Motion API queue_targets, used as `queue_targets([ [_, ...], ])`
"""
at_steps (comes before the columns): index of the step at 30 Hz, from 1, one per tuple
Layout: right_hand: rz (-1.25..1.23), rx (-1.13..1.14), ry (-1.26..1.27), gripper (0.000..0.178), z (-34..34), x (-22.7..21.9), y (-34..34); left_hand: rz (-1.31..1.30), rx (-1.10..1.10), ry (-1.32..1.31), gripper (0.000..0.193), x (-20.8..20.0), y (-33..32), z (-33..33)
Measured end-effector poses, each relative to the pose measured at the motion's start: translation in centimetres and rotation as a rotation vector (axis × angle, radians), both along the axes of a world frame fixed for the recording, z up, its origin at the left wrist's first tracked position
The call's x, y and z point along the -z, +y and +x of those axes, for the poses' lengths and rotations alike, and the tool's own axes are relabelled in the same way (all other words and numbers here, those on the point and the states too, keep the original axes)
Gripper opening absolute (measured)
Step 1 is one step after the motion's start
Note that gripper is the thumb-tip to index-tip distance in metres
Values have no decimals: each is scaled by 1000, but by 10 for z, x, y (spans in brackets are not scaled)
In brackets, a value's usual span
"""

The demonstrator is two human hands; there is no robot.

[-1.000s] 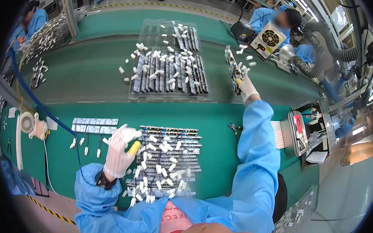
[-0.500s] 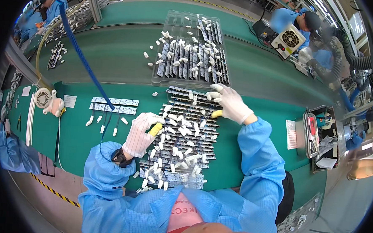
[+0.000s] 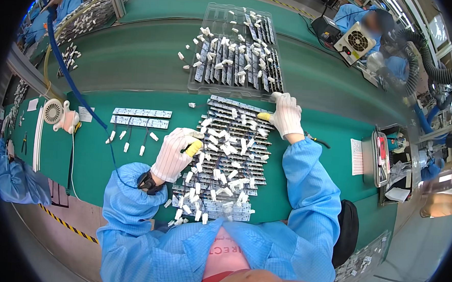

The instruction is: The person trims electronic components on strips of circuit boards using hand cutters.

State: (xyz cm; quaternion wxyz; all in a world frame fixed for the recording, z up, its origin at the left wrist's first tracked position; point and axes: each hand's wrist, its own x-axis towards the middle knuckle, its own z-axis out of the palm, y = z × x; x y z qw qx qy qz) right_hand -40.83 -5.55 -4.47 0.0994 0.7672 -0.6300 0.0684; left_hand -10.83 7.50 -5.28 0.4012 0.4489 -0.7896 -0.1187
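A pile of narrow circuit board strips [image 3: 227, 209] with dark wires and white plugs lies in front of me in overlapping rows. My right hand [image 3: 287, 115], in a striped white glove with a yellow thumb cover, grips the right end of the farthest circuit board strip [image 3: 238, 105], which lies aslant with its pale face showing. Beside the pile's left edge is my left hand [image 3: 173, 153], gloved alike, its fingers curled and closed; whatever they hold is hidden. Two more strips [image 3: 141, 113] lie to the left, their wired plugs pointing toward me.
Beyond the pile, a clear plastic tray [image 3: 192, 84] holds many similar strips. A small fan [image 3: 54, 111] stands at left, and a blue coiled hose [image 3: 80, 90] crosses the left side. Pliers [image 3: 319, 141] lie at right near a metal box [image 3: 370, 161]. Co-workers sit at the far sides.
My right hand has turned and closed at the far strip's right end. That strip has tilted, showing more of its face. My left hand stays by the pile. The whole view has shifted slightly.
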Motion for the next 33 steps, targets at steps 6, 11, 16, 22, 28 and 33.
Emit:
queue_targets([
  [6, -33, -207, -228, 40, -17, 23, -2, 4, -1, 9, 13, 4, -1, 1],
  [11, 62, -213, -199, 26, -4, 5, 7, 51, -8, 42, 9, 4, -2, 1],
  [16, 338, -270, -1392, 19, 0, -16, 8, 57, -9, 184, 17, 0, -2, 5],
  [22, 510, -285, -1827, 21, 13, -87, 85, 155, -48, 854, 66, -68, -8, 31],
  [28, 603, -177, -1665, 27, 18, -91, 109, 650, 371, 787, 59, -86, 14, 9],
  [33, 426, -203, -1648, 61, 34, -88, 114, 427, 170, 790, 50, -59, 24, 3],
])
